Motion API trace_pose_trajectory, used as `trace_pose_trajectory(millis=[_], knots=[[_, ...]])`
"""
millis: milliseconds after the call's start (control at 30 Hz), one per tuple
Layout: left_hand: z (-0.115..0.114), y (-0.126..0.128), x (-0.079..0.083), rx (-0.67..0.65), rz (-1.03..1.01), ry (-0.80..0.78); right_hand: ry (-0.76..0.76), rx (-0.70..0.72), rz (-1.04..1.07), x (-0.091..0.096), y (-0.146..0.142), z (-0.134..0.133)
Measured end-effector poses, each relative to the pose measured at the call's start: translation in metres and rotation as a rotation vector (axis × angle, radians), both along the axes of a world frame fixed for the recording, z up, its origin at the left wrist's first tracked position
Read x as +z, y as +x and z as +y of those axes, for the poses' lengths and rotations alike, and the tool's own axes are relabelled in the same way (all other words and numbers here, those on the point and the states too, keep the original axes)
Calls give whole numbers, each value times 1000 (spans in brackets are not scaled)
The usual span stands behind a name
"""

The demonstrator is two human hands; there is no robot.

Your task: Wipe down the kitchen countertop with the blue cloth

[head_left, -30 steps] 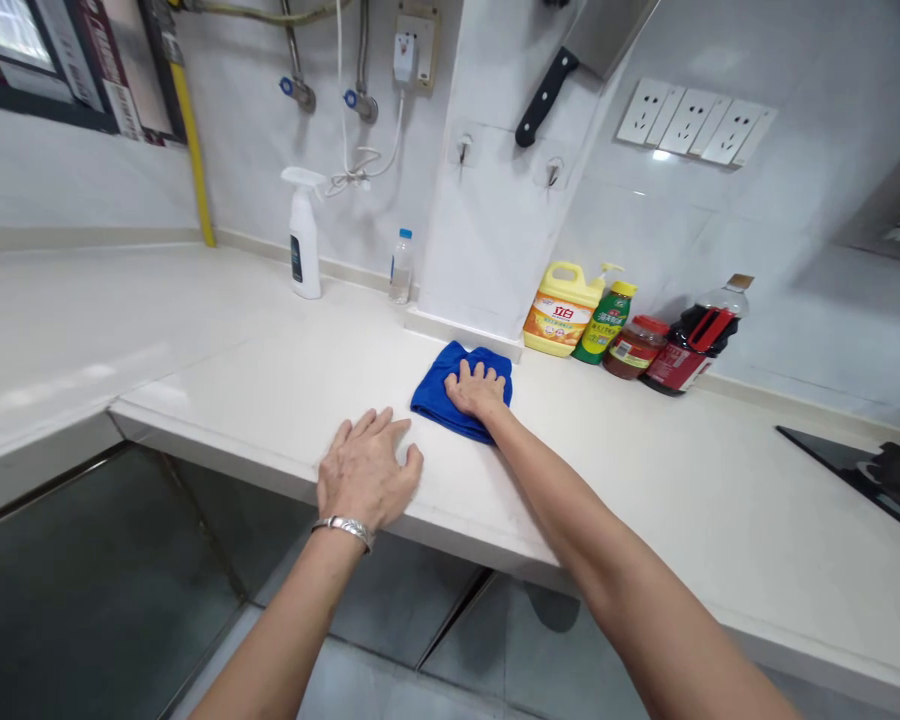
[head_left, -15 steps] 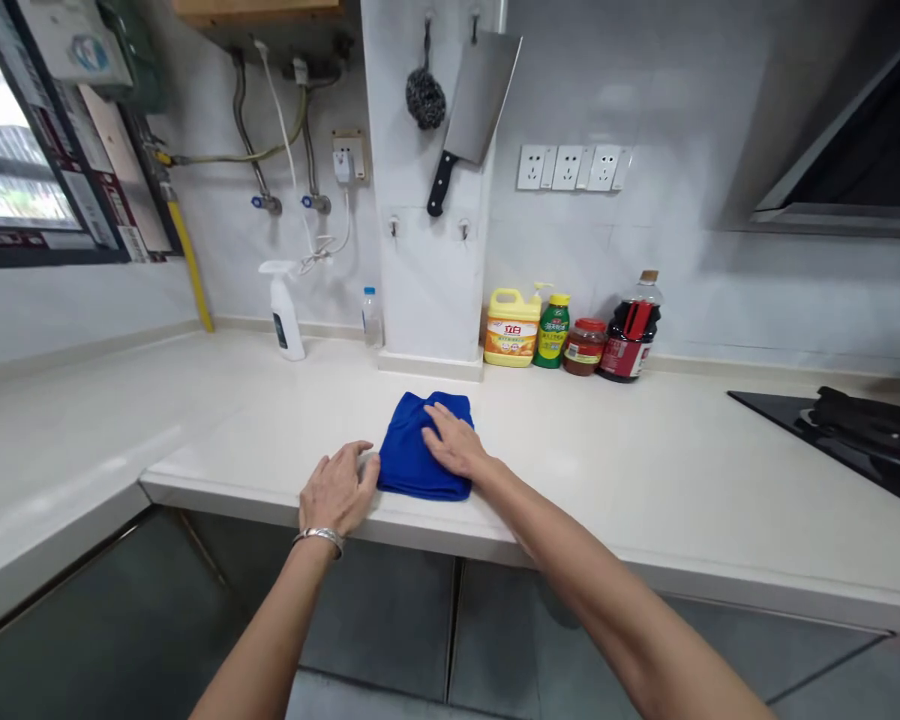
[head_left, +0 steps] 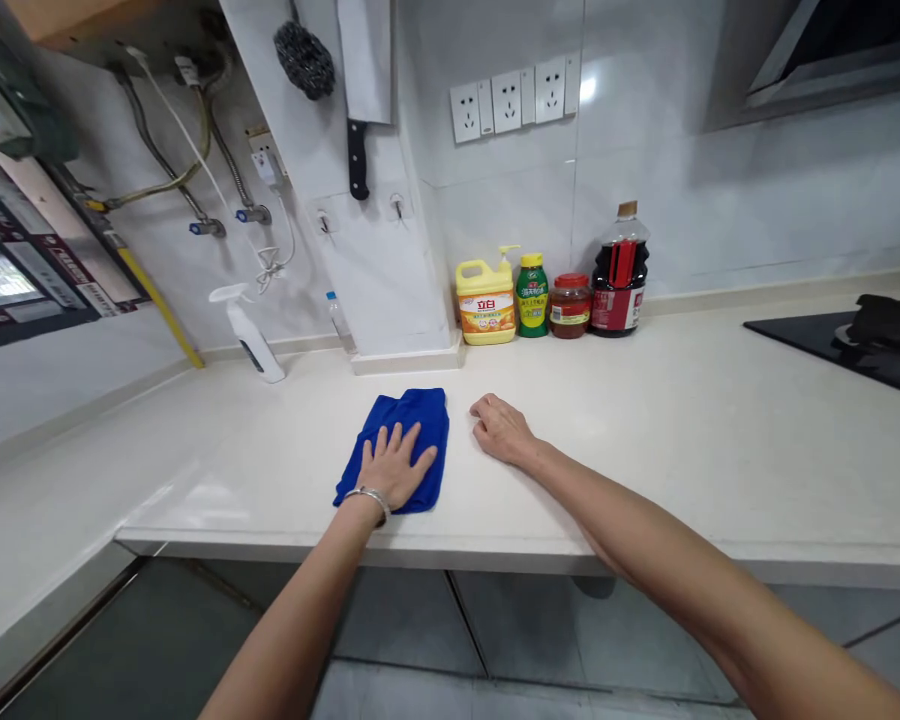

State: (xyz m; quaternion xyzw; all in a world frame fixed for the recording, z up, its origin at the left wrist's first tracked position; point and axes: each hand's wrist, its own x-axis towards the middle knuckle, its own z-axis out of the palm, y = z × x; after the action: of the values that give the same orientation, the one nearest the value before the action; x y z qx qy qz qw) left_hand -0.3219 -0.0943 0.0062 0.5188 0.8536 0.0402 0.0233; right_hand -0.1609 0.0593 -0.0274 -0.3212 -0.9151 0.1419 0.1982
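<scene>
A folded blue cloth (head_left: 412, 425) lies on the white counter (head_left: 645, 440) near its front edge. My left hand (head_left: 394, 468), with a metal bracelet on the wrist, lies flat on the cloth's near half, fingers spread. My right hand (head_left: 499, 430) rests on the bare counter just right of the cloth, fingers loosely curled, holding nothing.
Against the back wall stand a yellow detergent jug (head_left: 486, 303), a green bottle (head_left: 532, 295), a red jar (head_left: 570, 305) and a dark sauce bottle (head_left: 619, 273). A white spray bottle (head_left: 250, 335) stands at the left. A cleaver (head_left: 362, 80) hangs above. A black hob (head_left: 855, 340) is at right.
My right hand has come off the blue cloth and moved to the counter on its right. My left hand has moved from the counter onto the cloth. The view has shifted.
</scene>
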Motion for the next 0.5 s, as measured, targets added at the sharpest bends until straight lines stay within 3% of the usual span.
trace_pose_trajectory(millis=[133, 333, 500], knots=[[21, -8, -9, 25, 29, -98, 36, 83, -21, -4, -1, 12], [48, -55, -10, 59, 63, -110, -76, 133, 77, -10, 1, 21], [66, -95, -10, 71, 79, -115, -85, 139, 102, -10, 0, 21]])
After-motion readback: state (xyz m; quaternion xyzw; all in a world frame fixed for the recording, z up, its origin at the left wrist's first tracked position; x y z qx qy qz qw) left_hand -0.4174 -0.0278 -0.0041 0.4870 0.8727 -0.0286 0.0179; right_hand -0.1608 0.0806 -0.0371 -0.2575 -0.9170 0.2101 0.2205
